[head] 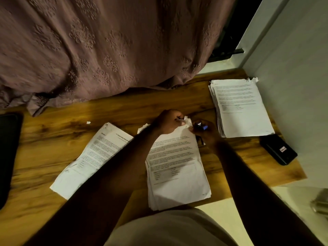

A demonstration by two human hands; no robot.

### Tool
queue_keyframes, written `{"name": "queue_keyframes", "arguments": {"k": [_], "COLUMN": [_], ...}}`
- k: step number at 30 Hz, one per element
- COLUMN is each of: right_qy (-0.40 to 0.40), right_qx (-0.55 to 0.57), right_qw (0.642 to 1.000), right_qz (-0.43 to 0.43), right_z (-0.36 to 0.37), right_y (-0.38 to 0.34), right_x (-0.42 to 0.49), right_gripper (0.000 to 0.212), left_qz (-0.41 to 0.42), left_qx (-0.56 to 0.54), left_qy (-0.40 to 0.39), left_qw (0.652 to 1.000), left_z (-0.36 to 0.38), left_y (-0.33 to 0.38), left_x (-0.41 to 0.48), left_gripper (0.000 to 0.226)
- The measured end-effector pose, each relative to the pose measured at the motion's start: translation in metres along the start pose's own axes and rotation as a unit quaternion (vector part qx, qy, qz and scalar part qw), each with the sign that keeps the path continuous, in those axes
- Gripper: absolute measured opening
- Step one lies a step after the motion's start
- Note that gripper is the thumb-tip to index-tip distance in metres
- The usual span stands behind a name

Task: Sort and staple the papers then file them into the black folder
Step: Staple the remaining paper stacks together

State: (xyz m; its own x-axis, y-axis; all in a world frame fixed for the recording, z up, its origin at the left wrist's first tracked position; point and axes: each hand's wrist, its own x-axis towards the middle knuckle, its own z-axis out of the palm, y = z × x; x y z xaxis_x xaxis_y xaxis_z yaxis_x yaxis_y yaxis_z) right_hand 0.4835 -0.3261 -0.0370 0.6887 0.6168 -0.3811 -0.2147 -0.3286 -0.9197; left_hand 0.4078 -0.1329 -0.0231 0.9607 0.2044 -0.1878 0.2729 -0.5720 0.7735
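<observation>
I am looking down on a wooden table [53,139] with a warm streaked grain, in dim light. A mauve embroidered curtain [106,41] hangs onto its far edge and a white wall [292,86] closes the right side. A black flat object [8,157] is cut off at the left edge of the frame, a black case [278,150] lies at the right by the wall, and a small paper scrap [88,122] sits left of centre.

There are three piles of printed white sheets. The centre stack [177,166] has fanned edges and a crumpled top corner. Its long axis runs from the bottom of the frame upward, heading end away from me. The left stack [92,157] slants from lower left to upper right. The right stack [243,107] lies in the upper right, leaning slightly left.

My left hand [168,121] pinches the crumpled corner of the centre stack between curled fingers. My right hand [205,134] grips a small black and blue stapler [200,126] right at that corner
</observation>
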Motion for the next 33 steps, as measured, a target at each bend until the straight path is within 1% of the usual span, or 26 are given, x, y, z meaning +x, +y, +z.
{"name": "queue_keyframes", "arguments": {"k": [3, 6, 7, 9, 10, 12, 14, 16, 17, 18, 20, 23, 25, 27, 30, 33], "right_qy": [0.003, -0.004, -0.014, -0.044, -0.067, -0.126, -0.157, -0.125, -0.101, -0.077, -0.041, -0.013, -0.011, -0.026, -0.054, -0.063], "right_qx": [0.007, 0.03, 0.055, 0.091, 0.086, 0.012, -0.1, -0.205, -0.231, -0.241, -0.242, -0.268, -0.293, -0.299, -0.282, -0.254], "right_qw": [1.0, 0.999, 0.998, 0.994, 0.993, 0.991, 0.982, 0.971, 0.968, 0.968, 0.969, 0.963, 0.956, 0.954, 0.958, 0.965], "right_qz": [0.008, 0.018, 0.018, 0.042, 0.056, 0.048, 0.022, 0.001, -0.004, -0.005, -0.008, -0.011, -0.009, -0.012, -0.016, -0.014], "right_z": [0.002, 0.002, 0.0, -0.006, -0.009, -0.016, -0.018, -0.016, -0.015, -0.015, -0.013, -0.013, -0.013, -0.013, -0.012, -0.008], "right_y": [-0.002, -0.006, -0.006, -0.008, -0.012, -0.02, -0.024, -0.024, -0.024, -0.023, -0.023, -0.021, -0.022, -0.023, -0.025, -0.028], "right_x": [-0.001, -0.004, -0.004, -0.006, -0.01, -0.015, -0.013, -0.007, -0.005, -0.002, 0.001, 0.007, 0.009, 0.01, 0.008, 0.005], "right_gripper": [0.029, 0.05, 0.051, 0.038, 0.031, 0.032, 0.04, 0.047, 0.052, 0.056, 0.055, 0.052, 0.049, 0.045, 0.041, 0.037], "left_qz": [-0.014, -0.024, -0.025, -0.031, -0.032, -0.032, -0.03, -0.023, -0.017, -0.01, -0.001, 0.007, 0.012, 0.021, 0.034, 0.027], "left_qx": [-0.002, 0.011, 0.019, 0.026, 0.031, 0.047, 0.052, 0.052, 0.053, 0.056, 0.06, 0.057, 0.059, 0.064, 0.075, 0.087], "left_qy": [0.013, 0.023, 0.024, 0.027, 0.029, 0.033, 0.033, 0.03, 0.029, 0.027, 0.023, 0.028, 0.034, 0.039, 0.04, 0.056], "left_qw": [1.0, 0.999, 0.999, 0.999, 0.999, 0.998, 0.998, 0.998, 0.998, 0.998, 0.998, 0.998, 0.998, 0.997, 0.996, 0.994], "left_z": [0.001, 0.003, 0.003, 0.002, 0.002, 0.001, 0.002, 0.002, 0.003, 0.003, 0.003, 0.003, 0.003, 0.003, 0.004, 0.005], "left_y": [0.001, -0.002, -0.002, -0.002, -0.001, 0.0, 0.001, 0.003, 0.003, 0.004, 0.005, 0.007, 0.008, 0.011, 0.014, 0.013], "left_x": [0.0, 0.0, -0.001, -0.002, -0.002, -0.003, -0.005, -0.006, -0.007, -0.008, -0.01, -0.014, -0.016, -0.017, -0.019, -0.02], "left_gripper": [0.023, 0.019, 0.019, 0.02, 0.02, 0.021, 0.02, 0.018, 0.017, 0.016, 0.016, 0.016, 0.017, 0.016, 0.017, 0.017]}}
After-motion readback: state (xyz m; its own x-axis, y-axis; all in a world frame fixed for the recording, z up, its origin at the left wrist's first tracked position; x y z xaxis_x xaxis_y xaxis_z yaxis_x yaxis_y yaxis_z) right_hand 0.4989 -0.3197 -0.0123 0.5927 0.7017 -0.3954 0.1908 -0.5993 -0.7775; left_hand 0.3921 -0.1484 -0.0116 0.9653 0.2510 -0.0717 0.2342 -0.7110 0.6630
